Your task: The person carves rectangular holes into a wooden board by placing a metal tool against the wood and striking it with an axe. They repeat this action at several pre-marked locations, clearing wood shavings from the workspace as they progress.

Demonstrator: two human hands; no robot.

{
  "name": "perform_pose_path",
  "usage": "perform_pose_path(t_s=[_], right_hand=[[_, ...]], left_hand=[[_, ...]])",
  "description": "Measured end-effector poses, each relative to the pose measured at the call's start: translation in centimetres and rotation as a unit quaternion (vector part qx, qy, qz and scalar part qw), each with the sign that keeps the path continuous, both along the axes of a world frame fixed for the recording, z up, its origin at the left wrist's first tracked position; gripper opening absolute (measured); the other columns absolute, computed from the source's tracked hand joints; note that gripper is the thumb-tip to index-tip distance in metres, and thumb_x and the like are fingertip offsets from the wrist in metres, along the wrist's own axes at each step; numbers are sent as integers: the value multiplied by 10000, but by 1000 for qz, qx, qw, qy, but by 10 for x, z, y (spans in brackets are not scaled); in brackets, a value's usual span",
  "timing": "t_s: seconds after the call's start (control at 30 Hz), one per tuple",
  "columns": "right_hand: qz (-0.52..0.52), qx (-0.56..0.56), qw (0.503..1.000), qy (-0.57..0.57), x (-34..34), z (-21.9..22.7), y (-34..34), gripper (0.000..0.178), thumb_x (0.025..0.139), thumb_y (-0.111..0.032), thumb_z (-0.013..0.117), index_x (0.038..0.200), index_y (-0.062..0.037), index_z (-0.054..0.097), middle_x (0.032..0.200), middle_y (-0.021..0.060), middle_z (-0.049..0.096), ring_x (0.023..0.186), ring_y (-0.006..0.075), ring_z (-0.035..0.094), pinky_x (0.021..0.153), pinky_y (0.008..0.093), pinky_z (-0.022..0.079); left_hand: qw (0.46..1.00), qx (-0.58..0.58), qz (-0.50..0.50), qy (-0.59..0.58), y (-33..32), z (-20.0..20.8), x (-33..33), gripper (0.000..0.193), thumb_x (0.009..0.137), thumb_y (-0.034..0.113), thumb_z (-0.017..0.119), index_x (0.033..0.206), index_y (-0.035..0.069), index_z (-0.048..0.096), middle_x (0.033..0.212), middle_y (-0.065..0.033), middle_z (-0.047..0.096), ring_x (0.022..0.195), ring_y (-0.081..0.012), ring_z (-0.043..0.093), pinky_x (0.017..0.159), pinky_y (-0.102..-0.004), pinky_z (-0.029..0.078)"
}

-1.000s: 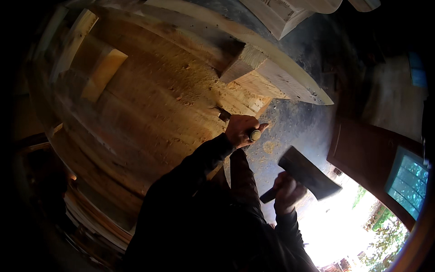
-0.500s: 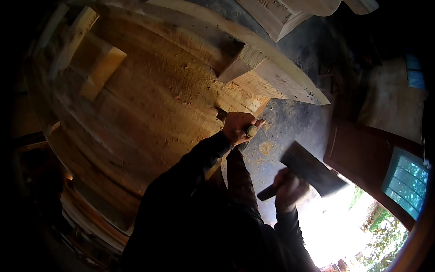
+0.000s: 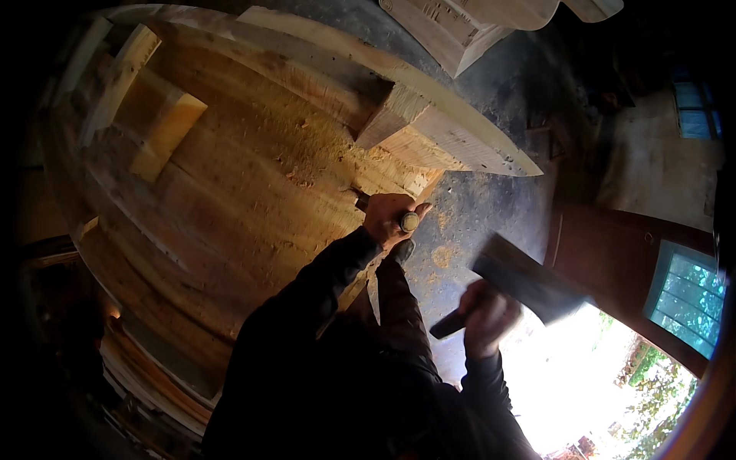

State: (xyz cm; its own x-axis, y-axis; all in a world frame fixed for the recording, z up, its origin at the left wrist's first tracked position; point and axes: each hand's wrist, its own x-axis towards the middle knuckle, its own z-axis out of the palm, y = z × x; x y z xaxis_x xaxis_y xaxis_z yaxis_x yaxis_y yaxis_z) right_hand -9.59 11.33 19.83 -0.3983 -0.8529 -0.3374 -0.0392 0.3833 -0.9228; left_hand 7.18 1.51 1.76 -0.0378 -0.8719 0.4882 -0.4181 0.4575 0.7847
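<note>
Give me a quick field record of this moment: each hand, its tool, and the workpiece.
left hand: wrapped around a chisel handle, tool angled down toward the wood
right hand: grips a dark mallet, raised clear of the chisel
workpiece: large curved wooden piece, pale chips scattered on it
block: light wooden block on the upper left of the wood
floor: dark ground beside the wood

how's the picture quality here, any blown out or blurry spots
Head view: daylight at the lower right is blown out white behind the right hand; the mallet it holds looks slightly smeared; the left hand on the chisel is sharp in warm light; fisheye bends the wooden plank; the rim is black.
</note>
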Motion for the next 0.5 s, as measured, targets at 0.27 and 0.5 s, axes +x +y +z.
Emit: perform_pose_path(t_s=[0.27, 0.5], right_hand=[[266, -93, 910, 304, 4, -82, -18, 204, 950, -179, 679, 1008, 13, 642, 821, 149, 676, 675, 158, 650, 543, 365, 483], [3, -78, 996, -49, -2, 3, 6, 449, 1030, -393, 457, 791, -30, 568, 584, 88, 525, 494, 184, 527, 432, 323, 425]], left_hand=[[996, -36, -38, 78, -9, 8, -7, 407, 791, 44, 834, 652, 87, 454, 566, -100, 441, 457, -287, 471, 441, -360, 363], [993, -7, -40, 109, -4, -2, -2, 408, 800, 45, 833, 659, 93, 453, 579, -94, 448, 462, -282, 453, 438, -361, 358]])
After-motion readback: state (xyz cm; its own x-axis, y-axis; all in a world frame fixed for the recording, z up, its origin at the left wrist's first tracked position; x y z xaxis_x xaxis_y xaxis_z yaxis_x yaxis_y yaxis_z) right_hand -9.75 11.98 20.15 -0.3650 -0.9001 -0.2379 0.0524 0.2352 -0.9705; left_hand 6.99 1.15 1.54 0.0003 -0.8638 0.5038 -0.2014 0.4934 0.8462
